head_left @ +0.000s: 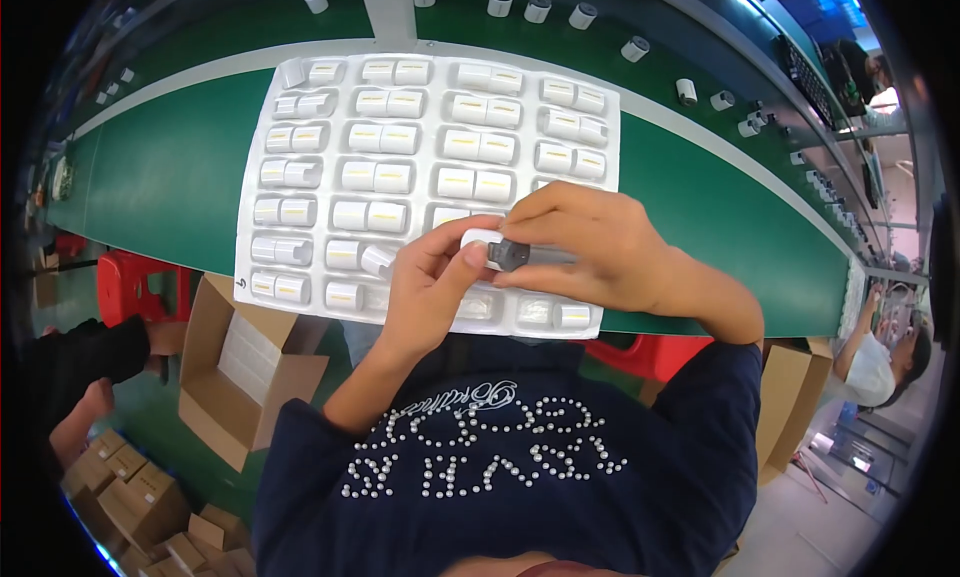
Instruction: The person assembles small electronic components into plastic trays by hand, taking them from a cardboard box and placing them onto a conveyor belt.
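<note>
In front of my chest, over the near part of a white moulded tray (330, 177), my left hand (425, 287) pinches a small white cylinder (478, 238) between thumb and fingers. The cylinder's dark grey end (512, 255) points to the right. My right hand (595, 242) closes its fingers and thumb round that grey end. Pairs of white cylinders (375, 178) with thin yellowish marks lie in most of the tray's pockets. One cylinder (378, 261) sits tilted just left of my left hand. My hands hide several pockets.
The tray rests on a green table (720, 217). Along a shelf behind it stand several white-and-grey cylinders (538, 9). An open cardboard box (215, 377) is at the lower left, near a red stool (140, 285). Another carton (790, 402) stands at right. Other people are at both sides.
</note>
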